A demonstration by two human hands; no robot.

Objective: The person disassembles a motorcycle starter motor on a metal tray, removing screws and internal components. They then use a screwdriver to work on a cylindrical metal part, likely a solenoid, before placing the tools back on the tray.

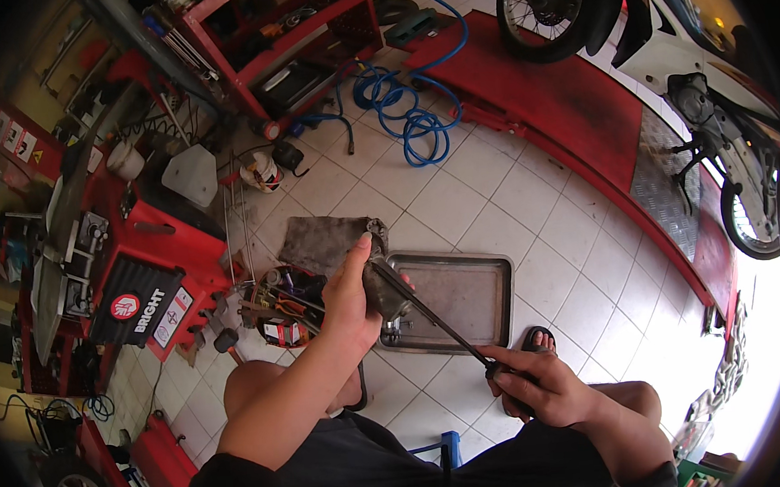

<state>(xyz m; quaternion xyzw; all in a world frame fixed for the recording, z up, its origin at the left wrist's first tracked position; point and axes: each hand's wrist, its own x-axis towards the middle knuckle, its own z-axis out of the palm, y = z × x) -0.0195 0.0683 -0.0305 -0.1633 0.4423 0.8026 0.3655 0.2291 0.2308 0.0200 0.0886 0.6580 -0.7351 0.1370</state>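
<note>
My left hand is closed around a dark, rounded metal part, held up over the left side of a metal tray. Its kind I cannot make out. My right hand grips the black handle of a long, thin-shafted tool that looks like a screwdriver. The shaft slants up and left, and its far end lies against the metal part. Small metal pieces sit in the tray's near left corner. A grey, stained cloth lies on the floor just beyond my left hand.
Left of my knees stand a box of tools and a red machine. A coiled blue hose lies on the tiled floor ahead, near a red shelf cart. To the right is a red lift platform with a motorcycle.
</note>
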